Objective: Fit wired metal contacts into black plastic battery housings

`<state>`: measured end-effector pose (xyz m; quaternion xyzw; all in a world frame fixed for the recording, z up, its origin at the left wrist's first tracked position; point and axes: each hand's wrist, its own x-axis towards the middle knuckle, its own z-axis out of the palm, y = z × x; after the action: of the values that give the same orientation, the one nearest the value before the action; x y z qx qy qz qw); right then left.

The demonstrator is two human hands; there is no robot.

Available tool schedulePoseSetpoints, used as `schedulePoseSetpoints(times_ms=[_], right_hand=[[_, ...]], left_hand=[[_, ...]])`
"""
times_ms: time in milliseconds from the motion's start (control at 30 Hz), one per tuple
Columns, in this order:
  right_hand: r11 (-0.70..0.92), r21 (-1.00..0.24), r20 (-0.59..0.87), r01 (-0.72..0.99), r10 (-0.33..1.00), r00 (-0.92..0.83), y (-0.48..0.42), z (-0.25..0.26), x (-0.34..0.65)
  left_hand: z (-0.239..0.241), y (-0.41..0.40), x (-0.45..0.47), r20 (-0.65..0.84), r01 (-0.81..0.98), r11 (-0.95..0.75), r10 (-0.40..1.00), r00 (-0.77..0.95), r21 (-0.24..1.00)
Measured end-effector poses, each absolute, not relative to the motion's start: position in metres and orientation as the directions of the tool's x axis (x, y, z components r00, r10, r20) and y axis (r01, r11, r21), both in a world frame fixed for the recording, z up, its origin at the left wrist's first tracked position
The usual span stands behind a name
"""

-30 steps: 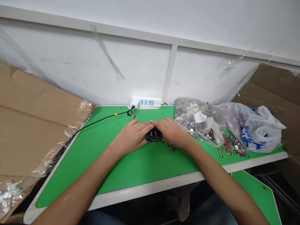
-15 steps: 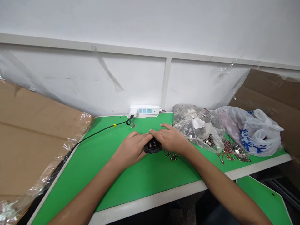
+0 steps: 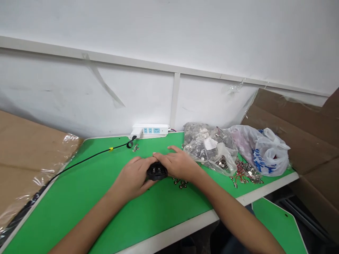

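Between my two hands is a small black plastic housing [image 3: 157, 172] with two shiny metal contacts inside its hollow near face. My left hand [image 3: 135, 174] grips it from the left, thumb low and fingers over the top edge. My right hand [image 3: 178, 164] closes on its right and upper side, one finger sticking out away from it. The fingers hide the far side of the housing. Just right of it, partly under my right wrist, several small metal contact pieces [image 3: 181, 183] lie on the green tabletop [image 3: 148, 218].
Behind stands a white power strip [image 3: 150, 129] with a plugged-in black cable [image 3: 90, 158]. Another small metal cluster [image 3: 136, 147] lies near it. At right are a clear bag of parts [image 3: 209, 144], red-wired metal pieces [image 3: 246, 172] and a white plastic bag [image 3: 270, 151]. Cardboard [image 3: 29, 155] flanks the left.
The camera view has swung right, so the whole scene sits further left. Both hands still hold the black housing, its open face tilted slightly differently.
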<state>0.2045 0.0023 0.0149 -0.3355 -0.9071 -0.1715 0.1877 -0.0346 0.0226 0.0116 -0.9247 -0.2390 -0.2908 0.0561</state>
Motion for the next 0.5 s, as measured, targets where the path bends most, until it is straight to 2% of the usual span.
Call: schedulePoseSetpoints(times_ms=[200,500], right_hand=[[0.708,0.147,0.435,0.690,0.580,-0.688,-0.0008,0.0159,0.2025],[0.707,0.058,0.405,0.705,0.629,-0.664,-0.0017,0.0194,0.2012]], left_hand=[[0.0111,0.0229,-0.0367,0.540,0.495,-0.869,0.412,0.733,-0.009],[0.0097,0.0184,-0.0341,0.545,0.552,-0.834,0.472,0.692,0.021]])
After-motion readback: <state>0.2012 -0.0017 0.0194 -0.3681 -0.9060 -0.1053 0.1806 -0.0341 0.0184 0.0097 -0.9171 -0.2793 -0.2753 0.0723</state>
